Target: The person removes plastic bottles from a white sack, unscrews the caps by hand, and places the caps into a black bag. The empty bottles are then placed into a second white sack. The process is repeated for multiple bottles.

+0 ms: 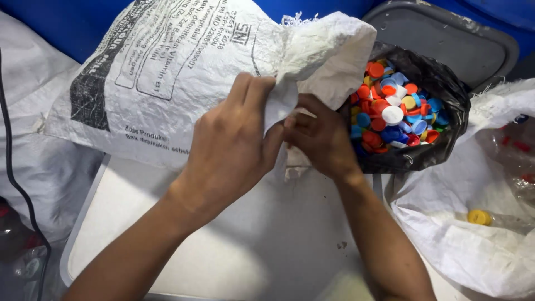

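Both hands grip the white woven sack: my left hand and right hand, fingers clamped on its bunched mouth, pinching it closed beside the black bag of bottle caps.

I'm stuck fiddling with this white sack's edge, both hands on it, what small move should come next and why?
Probably spread the hands a little to open the fold. The left hand and right hand both pinch the bunched edge of the white woven sack, so its mouth stays closed. The black bag of bottle caps sits just right of it, touching the sack's edge.
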